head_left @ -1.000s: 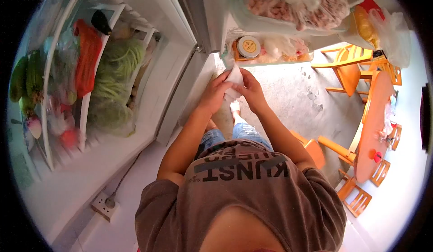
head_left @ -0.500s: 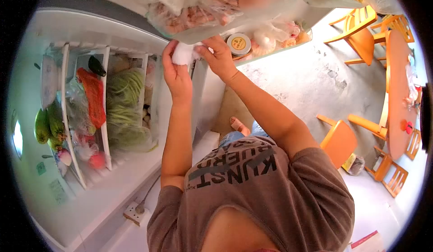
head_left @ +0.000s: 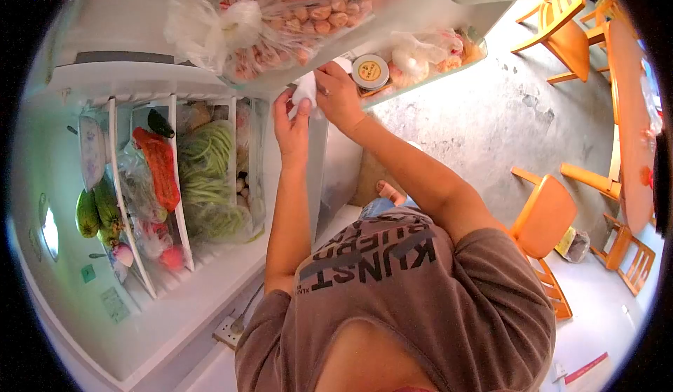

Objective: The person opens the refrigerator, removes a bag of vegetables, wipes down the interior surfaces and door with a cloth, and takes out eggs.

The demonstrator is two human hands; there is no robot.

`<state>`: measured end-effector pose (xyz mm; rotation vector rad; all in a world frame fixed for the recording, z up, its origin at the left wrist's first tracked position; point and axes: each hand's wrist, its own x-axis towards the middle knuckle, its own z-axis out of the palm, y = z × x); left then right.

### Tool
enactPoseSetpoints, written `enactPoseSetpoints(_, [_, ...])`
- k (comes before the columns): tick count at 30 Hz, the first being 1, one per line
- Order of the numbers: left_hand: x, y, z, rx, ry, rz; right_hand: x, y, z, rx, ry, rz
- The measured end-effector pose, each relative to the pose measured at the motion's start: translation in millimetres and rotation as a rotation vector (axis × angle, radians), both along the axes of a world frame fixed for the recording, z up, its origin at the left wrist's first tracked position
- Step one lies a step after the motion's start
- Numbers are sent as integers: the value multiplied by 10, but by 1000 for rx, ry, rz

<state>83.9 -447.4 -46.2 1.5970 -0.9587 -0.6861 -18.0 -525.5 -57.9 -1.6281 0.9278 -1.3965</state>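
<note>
In my left hand [head_left: 291, 129], fingers closed, is a soft white cloth or wad of tissue [head_left: 304, 92]. My right hand [head_left: 341, 99] is closed just to its right, beside the lower door shelf. White material shows on both sides of that hand, so it seems to grip the same piece. Both hands are under the upper door shelf, where a knotted clear bag of peanuts [head_left: 319, 6] lies. Close to my right fingers, a round tin with a yellow label [head_left: 371, 71] stands in the lower door shelf.
An open fridge [head_left: 161, 322] on the left holds green beans [head_left: 207, 160], a red net bag [head_left: 158, 167], and green gourds [head_left: 87, 213] on wire shelves. A power socket [head_left: 228, 330] sits below. Wooden chairs [head_left: 547, 213] and a table [head_left: 631, 125] stand right.
The view has shifted, showing more of the peanut bag. My hands have drawn closer together, and my right hand has turned, now showing its back. White material now shows beyond it.
</note>
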Motion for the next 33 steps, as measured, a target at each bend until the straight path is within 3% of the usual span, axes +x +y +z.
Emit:
enactPoseSetpoints(3, [-56, -44, 294, -160, 114, -23, 30, -4, 533, -83, -93, 0])
enactPoseSetpoints(5, [-63, -53, 563, -259, 69, 10, 97, -45, 651, -254, 60, 35])
enactPoseSetpoints(9, [125, -120, 365, -232, 147, -1, 191, -112, 347, -299, -12, 46])
enactPoseSetpoints(12, [156, -41, 25, -66, 45, -19, 127, -58, -29, -222, 22, 16])
enactPoseSetpoints(14, [71, -19, -21, 157, 27, -26, 76, -43, -234, -79, 71, 51])
enactPoseSetpoints(16, [50, 18, -34, 222, 40, -34, 16, -25, -244, -37, 84, 84])
enactPoseSetpoints(18, [-51, 5, 110, 49, 90, 81, -18, -40, 14, -18, 66, 146])
enactPoseSetpoints(19, [-18, -23, 159, -41, 46, 77, 42, -48, 90, -36, -96, 162])
enactPoseSetpoints(21, [37, -73, 324, -206, 49, 106, 14, -35, 566, -244, 49, 83])
enactPoseSetpoints(25, [-9, -152, 649, -357, 44, 119, 214, -95, 596, -223, 69, 127])
enactPoseSetpoints(28, [72, -97, 380, -157, 89, 76, 233, -69, 376, -319, -73, -108])
enactPoseSetpoints(33, [-47, 39, 10, 100, 131, 12, 46, -36, -272, -89, 115, -2])
